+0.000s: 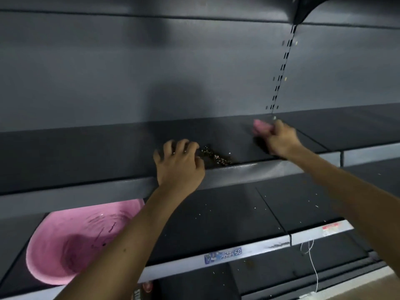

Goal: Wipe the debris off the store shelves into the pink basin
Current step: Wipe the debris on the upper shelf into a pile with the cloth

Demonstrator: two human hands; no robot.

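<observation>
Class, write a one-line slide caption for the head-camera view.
Right hand grips a pink cloth on the upper shelf; left hand rests curled beside a debris pile; pink basin below.
</observation>
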